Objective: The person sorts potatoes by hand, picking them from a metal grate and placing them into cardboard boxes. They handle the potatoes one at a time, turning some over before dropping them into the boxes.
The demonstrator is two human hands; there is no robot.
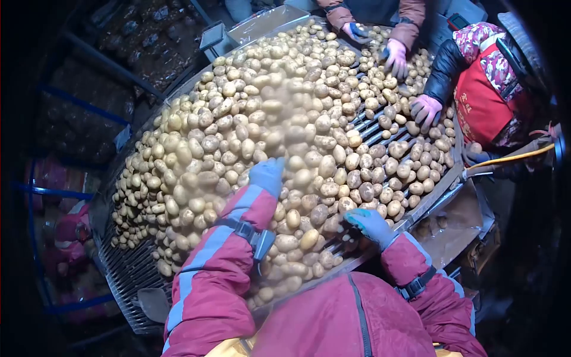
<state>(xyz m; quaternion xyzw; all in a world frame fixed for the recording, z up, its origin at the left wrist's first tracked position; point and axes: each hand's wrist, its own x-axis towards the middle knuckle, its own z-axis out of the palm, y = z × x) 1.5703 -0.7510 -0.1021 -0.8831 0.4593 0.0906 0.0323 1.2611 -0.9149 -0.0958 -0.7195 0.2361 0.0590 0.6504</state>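
Observation:
Potatoes (285, 211) lie heaped in front of me on a slatted metal table (122, 268). My left hand (267, 175), in a blue glove, rests at the middle of the heap, touching or just above the potatoes; its fingers are mostly hidden behind the back of the hand. Closer to the near edge, my right hand (372, 226) wears a blue glove with teal fingertips. Its fingers are apart and reach left over the potatoes and dark slats, with no potato visibly held. A hazy band hangs over the heap's middle.
Across the table a person's gloved hands (395, 58) touch potatoes. At the right, a person in a red apron (485, 95) has a pink-gloved hand (426, 110) on the heap. A yellow cable (511, 157) crosses there. A cardboard box (455, 226) stands below the right edge.

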